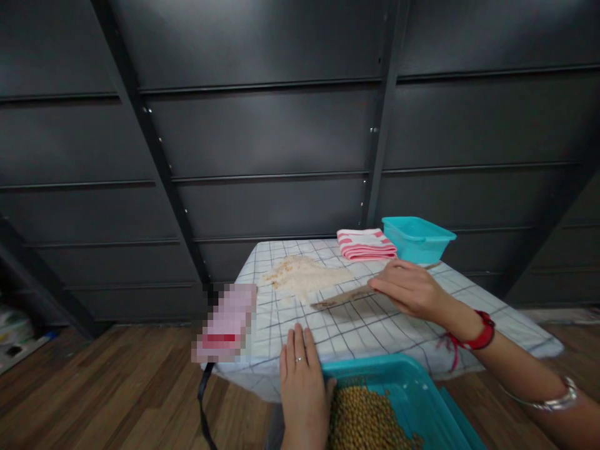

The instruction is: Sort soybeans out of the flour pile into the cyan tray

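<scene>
My right hand [412, 289] is closed on a flat brownish scraper-like strip [341, 299], whose far end lies at the edge of a pile of pale grains [304, 274] on the checked tablecloth [375, 331]. My left hand [302, 381] rests flat with its fingers out at the left corner of a teal tray [412, 394] that holds yellowish beans [368, 419]. A ring shows on my left hand, and a red band and a metal bracelet on my right arm.
A folded red-and-white striped cloth [365, 244] and an empty-looking teal tub [417, 239] stand at the table's far edge. A blurred pink item [227, 325] lies at the left edge, with a dark strap [202, 400] hanging below. Dark panelled wall behind; wooden floor around.
</scene>
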